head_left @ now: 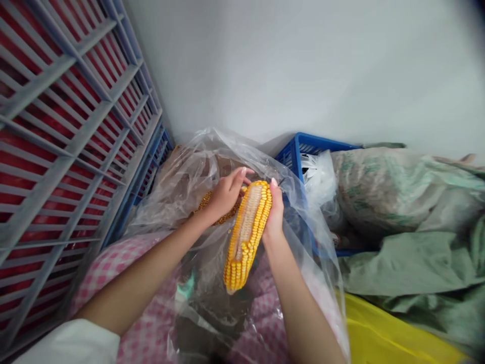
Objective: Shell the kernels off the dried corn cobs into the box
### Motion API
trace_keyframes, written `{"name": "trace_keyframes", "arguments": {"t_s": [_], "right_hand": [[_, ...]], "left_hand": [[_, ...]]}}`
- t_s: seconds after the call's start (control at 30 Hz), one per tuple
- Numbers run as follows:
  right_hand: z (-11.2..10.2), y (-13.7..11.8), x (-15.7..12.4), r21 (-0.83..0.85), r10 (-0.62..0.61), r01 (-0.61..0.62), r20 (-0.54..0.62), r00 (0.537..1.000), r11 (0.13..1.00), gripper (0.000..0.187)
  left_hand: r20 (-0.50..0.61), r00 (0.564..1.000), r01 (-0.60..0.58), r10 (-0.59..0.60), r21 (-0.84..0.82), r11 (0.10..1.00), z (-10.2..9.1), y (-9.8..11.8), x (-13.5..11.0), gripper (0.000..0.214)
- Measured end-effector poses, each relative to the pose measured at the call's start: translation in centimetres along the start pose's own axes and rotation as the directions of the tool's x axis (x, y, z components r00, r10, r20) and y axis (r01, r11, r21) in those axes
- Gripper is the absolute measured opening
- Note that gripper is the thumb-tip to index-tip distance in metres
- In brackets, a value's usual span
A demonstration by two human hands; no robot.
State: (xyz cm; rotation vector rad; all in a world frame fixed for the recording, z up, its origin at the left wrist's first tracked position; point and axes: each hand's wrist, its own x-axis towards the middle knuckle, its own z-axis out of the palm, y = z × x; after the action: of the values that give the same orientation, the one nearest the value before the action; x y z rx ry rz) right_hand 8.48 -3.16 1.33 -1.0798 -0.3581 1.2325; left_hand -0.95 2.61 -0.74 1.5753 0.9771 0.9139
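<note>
A yellow corn cob with a bare strip stripped of kernels is held upright over a clear plastic bag. My right hand grips the cob's upper right side, fingers wrapped behind it. My left hand is closed at the cob's top left, fingers curled against the kernels. Loose yellow kernels lie in the bag below my left hand. The bag rests on my lap, over pink checked cloth.
Grey and red stacked crates rise at the left. A blue plastic crate sits behind the bag. Greenish woven sacks fill the right side, a yellow sheet lies below them. A pale wall stands behind.
</note>
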Motion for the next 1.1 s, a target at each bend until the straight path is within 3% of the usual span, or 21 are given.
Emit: {"name": "trace_keyframes", "arguments": {"t_s": [0.1, 0.13, 0.2, 0.3, 0.43, 0.53, 0.63, 0.73, 0.9, 1.0, 1.1], "right_hand": [[-0.3, -0.7, 0.2, 0.093, 0.034, -0.030, -0.046, 0.998, 0.995, 0.027], [-0.4, -0.8, 0.4, 0.112, 0.019, -0.010, -0.078, 0.997, 0.994, 0.026], [-0.7, -0.9, 0.7, 0.131, -0.020, 0.040, -0.153, 0.988, 0.991, 0.027], [-0.9, -0.8, 1.3, 0.120, -0.073, 0.110, -0.278, 0.958, 0.987, 0.032], [-0.9, -0.8, 1.5, -0.005, -0.157, 0.166, -0.353, 0.923, 0.986, 0.037], [-0.6, -0.8, 1.2, -0.226, -0.305, 0.248, -0.271, 0.913, 0.942, 0.035], [-0.2, -0.7, 0.9, -0.374, -0.362, 0.284, -0.158, 0.919, 0.883, 0.035], [0.0, -0.6, 0.9, -0.328, -0.340, 0.269, -0.182, 0.923, 0.906, 0.033], [-0.1, -0.6, 1.1, -0.099, -0.221, 0.202, -0.254, 0.942, 0.974, 0.030], [-0.2, -0.5, 1.1, -0.120, -0.316, 0.293, -0.313, 0.895, 0.948, 0.031], [-0.1, -0.2, 1.1, -0.236, -0.446, 0.384, -0.339, 0.828, 0.893, 0.030]], "left_hand": [[-0.156, 0.963, 0.219, -0.222, -0.036, 0.975, 0.1, -0.3, 0.5, 0.044], [-0.147, 0.945, 0.286, -0.291, -0.055, 0.957, 0.3, -0.1, 0.2, 0.047], [-0.027, 0.924, 0.380, -0.382, -0.075, 0.922, 0.8, 0.6, -0.9, 0.055], [0.123, 0.948, 0.291, -0.295, 0.048, 0.955, 2.0, 1.9, -3.3, 0.056], [0.070, 0.961, 0.250, -0.268, 0.198, 0.948, 2.8, 2.2, -4.8, 0.054], [-0.002, 0.967, 0.249, -0.255, 0.212, 0.945, 2.6, 1.3, -4.3, 0.052], [-0.013, 0.962, 0.272, -0.272, 0.095, 0.958, 2.5, 0.8, -3.8, 0.052], [0.001, 0.955, 0.296, -0.296, 0.042, 0.954, 2.4, 0.9, -3.7, 0.052], [0.049, 0.948, 0.316, -0.315, -0.009, 0.949, 1.9, 1.2, -2.9, 0.060], [0.102, 0.935, 0.341, -0.341, 0.013, 0.940, 1.2, 1.0, -2.3, 0.066], [0.087, 0.933, 0.341, -0.350, 0.098, 0.935, 0.8, 1.2, -2.4, 0.069]]}}
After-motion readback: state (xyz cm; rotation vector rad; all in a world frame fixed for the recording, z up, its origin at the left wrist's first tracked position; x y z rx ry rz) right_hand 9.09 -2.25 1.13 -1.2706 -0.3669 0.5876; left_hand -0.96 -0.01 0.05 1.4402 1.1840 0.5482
